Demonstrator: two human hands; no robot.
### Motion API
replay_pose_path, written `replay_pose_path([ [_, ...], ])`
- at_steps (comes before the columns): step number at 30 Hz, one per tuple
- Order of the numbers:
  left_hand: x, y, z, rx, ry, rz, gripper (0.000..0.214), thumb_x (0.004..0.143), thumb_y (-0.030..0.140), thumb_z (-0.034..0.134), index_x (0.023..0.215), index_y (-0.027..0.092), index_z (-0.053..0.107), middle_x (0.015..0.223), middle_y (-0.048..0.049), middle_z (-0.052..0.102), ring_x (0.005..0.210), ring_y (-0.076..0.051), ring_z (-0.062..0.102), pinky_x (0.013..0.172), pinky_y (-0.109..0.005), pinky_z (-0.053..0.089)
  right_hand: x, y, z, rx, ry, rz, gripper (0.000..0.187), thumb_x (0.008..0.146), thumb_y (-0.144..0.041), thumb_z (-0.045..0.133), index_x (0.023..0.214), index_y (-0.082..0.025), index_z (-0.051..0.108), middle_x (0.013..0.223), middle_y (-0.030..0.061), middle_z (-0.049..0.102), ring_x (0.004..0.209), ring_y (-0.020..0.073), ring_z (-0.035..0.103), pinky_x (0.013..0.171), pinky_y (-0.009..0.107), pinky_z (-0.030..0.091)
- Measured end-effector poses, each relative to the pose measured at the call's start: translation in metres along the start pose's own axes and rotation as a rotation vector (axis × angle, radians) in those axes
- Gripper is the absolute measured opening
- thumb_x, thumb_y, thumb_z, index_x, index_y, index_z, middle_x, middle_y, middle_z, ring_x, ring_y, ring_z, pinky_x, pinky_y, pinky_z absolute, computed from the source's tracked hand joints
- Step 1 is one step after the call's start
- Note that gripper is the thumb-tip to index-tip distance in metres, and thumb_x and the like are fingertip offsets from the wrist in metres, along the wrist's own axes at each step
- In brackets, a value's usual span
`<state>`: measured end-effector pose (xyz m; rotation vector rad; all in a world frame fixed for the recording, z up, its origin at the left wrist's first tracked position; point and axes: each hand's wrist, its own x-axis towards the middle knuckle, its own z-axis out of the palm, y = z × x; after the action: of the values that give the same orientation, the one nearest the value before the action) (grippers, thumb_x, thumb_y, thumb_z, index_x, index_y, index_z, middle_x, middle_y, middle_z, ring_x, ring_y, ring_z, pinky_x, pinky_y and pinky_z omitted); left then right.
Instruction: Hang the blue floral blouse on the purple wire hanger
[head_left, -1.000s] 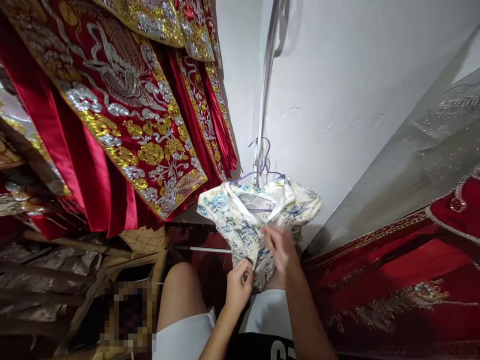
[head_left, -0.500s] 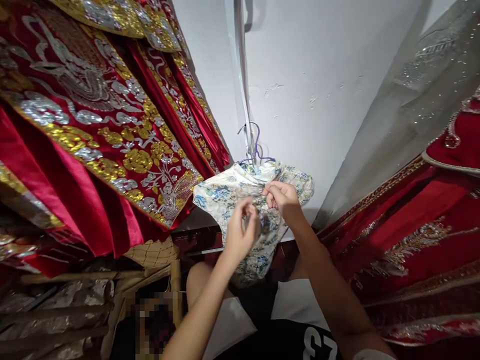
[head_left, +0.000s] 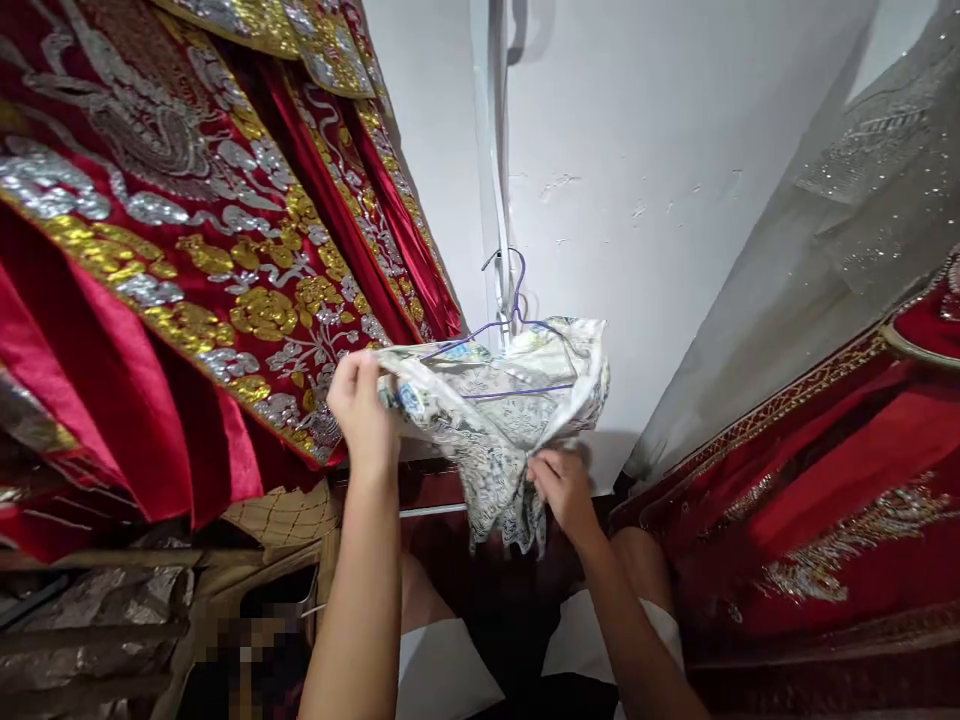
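A pale shirt with a blue floral print hangs on a thin purple hanger in front of me. Its front is spread apart, so the hanger's lower bar and the inner side of the cloth show. My left hand is closed on the shirt's edge at the left shoulder and pulls it outward. Lower down and to the right, my right hand pinches the front edge where the two sides meet. The hanger's hook is by a white strap that runs down the wall.
Red garments with gold and silver sequins hang at the left. More red beaded cloth and a sheer sparkling white fabric hang at the right. A bamboo rack stands low on the left, and a white wall rises behind.
The shirt's front has been opened, exposing the hanger's bar. My left hand has moved left and up to the shoulder edge; my right hand has moved lower.
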<state>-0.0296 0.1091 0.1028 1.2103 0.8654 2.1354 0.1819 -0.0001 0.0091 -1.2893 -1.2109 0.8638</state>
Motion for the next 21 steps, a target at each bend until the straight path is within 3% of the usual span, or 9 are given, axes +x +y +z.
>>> replay_pose_path([
  [3, -0.003, -0.024, -0.041, -0.409, 0.197, -0.569, 0.018, 0.1, 0.011, 0.045, 0.093, 0.012, 0.061, 0.071, -0.0009, 0.065, 0.067, -0.01, 0.065, 0.076, -0.022, 0.056, -0.029, 0.018, 0.005, 0.119, -0.011, 0.028, 0.032, 0.082, -0.036, 0.057, 0.054, -0.021, 0.056, 0.039, -0.0038, 0.042, 0.041, 0.0117, 0.038, 0.047, 0.027, 0.029],
  [6, -0.04, -0.039, -0.057, -0.636, 0.378, -0.827, 0.034, 0.101, 0.003, 0.029, 0.113, 0.009, 0.06, 0.077, -0.0053, 0.072, 0.07, -0.011, 0.071, 0.073, -0.02, 0.059, -0.046, 0.023, 0.012, 0.228, -0.01, 0.07, 0.032, 0.08, -0.041, 0.057, 0.054, -0.021, 0.055, 0.039, -0.0041, 0.04, 0.041, 0.0111, 0.036, 0.046, 0.027, 0.029],
  [8, -0.076, -0.046, -0.055, -0.678, 0.413, -0.854, 0.039, 0.1, 0.003, 0.027, 0.12, 0.01, 0.06, 0.086, -0.0088, 0.075, 0.078, -0.012, 0.074, 0.076, -0.021, 0.06, -0.051, 0.024, 0.014, 0.283, 0.013, 0.104, 0.033, 0.078, -0.043, 0.058, 0.054, -0.022, 0.054, 0.041, -0.0041, 0.039, 0.04, 0.011, 0.034, 0.046, 0.027, 0.029],
  [10, -0.112, -0.054, -0.049, -0.656, 0.356, -0.887, 0.036, 0.099, 0.006, 0.033, 0.118, 0.011, 0.064, 0.093, -0.0108, 0.076, 0.086, -0.015, 0.075, 0.083, -0.027, 0.061, -0.054, 0.027, 0.013, 0.309, 0.035, 0.127, 0.032, 0.077, -0.043, 0.058, 0.054, -0.022, 0.054, 0.042, -0.0036, 0.039, 0.041, 0.0115, 0.035, 0.047, 0.028, 0.03],
  [13, -0.153, -0.07, -0.04, -0.473, 0.252, -0.904, 0.025, 0.09, 0.008, 0.05, 0.102, 0.014, 0.071, 0.08, -0.0053, 0.073, 0.075, -0.014, 0.072, 0.08, -0.026, 0.061, -0.057, 0.033, 0.003, 0.288, 0.031, 0.152, 0.032, 0.077, -0.043, 0.057, 0.052, -0.023, 0.054, 0.041, -0.0031, 0.04, 0.041, 0.0128, 0.035, 0.046, 0.029, 0.029],
  [15, -0.165, -0.076, -0.036, -0.322, 0.179, -0.841, 0.017, 0.086, 0.013, 0.055, 0.085, 0.015, 0.072, 0.066, -0.0015, 0.068, 0.063, -0.013, 0.068, 0.069, -0.021, 0.059, -0.059, 0.039, -0.006, 0.231, -0.055, 0.184, 0.031, 0.077, -0.04, 0.056, 0.051, -0.024, 0.053, 0.038, -0.0035, 0.039, 0.039, 0.0128, 0.033, 0.045, 0.029, 0.028],
  [17, -0.167, -0.074, -0.033, -0.229, 0.105, -0.765, 0.025, 0.089, 0.028, 0.054, 0.074, 0.017, 0.071, 0.061, -0.0017, 0.064, 0.061, -0.016, 0.065, 0.062, -0.023, 0.058, -0.061, 0.046, -0.014, 0.146, -0.225, 0.223, 0.03, 0.077, -0.035, 0.055, 0.05, -0.023, 0.055, 0.035, -0.0041, 0.04, 0.037, 0.0119, 0.032, 0.045, 0.027, 0.026],
  [19, -0.165, -0.061, -0.03, -0.235, 0.053, -0.731, 0.032, 0.09, 0.038, 0.052, 0.07, 0.018, 0.069, 0.063, -0.0036, 0.064, 0.068, -0.02, 0.067, 0.066, -0.027, 0.059, -0.062, 0.054, -0.018, 0.058, -0.393, 0.249, 0.031, 0.08, -0.031, 0.055, 0.051, -0.022, 0.058, 0.036, -0.004, 0.043, 0.037, 0.0111, 0.034, 0.046, 0.026, 0.027],
  [21, -0.165, -0.042, -0.024, -0.364, 0.0, -0.747, 0.026, 0.087, 0.039, 0.061, 0.069, 0.02, 0.063, 0.068, -0.0033, 0.065, 0.072, -0.019, 0.067, 0.073, -0.029, 0.058, -0.06, 0.06, -0.02, 0.021, -0.395, 0.25, 0.032, 0.082, -0.033, 0.058, 0.053, -0.02, 0.06, 0.038, -0.003, 0.048, 0.039, 0.0113, 0.037, 0.047, 0.026, 0.028],
])
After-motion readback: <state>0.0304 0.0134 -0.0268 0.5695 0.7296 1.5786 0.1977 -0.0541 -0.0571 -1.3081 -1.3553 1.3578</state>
